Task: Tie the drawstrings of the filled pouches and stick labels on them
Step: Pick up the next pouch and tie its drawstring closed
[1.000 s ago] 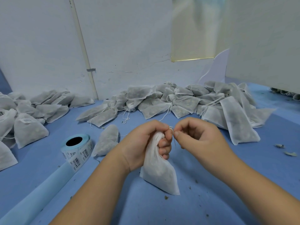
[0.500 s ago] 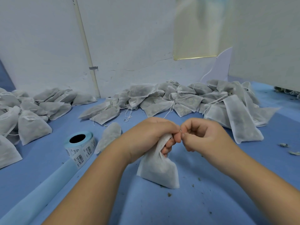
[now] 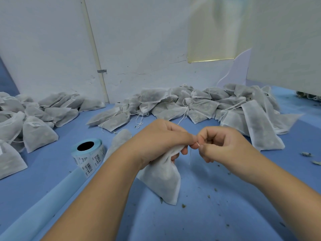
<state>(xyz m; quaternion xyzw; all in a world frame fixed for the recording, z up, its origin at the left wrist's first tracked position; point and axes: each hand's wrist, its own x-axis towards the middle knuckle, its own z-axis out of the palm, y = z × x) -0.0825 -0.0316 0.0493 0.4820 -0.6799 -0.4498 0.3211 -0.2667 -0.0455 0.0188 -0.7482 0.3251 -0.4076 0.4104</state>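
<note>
My left hand [image 3: 163,138] grips the gathered neck of a white filled pouch [image 3: 163,180], whose body hangs down onto the blue table. Just to its right, my right hand [image 3: 220,143] pinches the pouch's thin white drawstring [image 3: 190,156] between thumb and forefinger, close against the left fingertips. A short length of string dangles below the pinch. A roll of barcode labels [image 3: 90,154] lies on its side to the left of my left forearm.
A heap of untied pouches [image 3: 199,105] with loose strings lies along the back wall. Labelled, tied pouches [image 3: 38,129] are piled at far left. One loose pouch [image 3: 119,140] lies behind my left wrist. A pale blue strip [image 3: 40,207] runs from the roll. Crumbs dot the table [image 3: 225,214].
The hands have stayed together at the pouch neck, working the string. The pouch has tilted slightly, and the view has shifted a little to the right.
</note>
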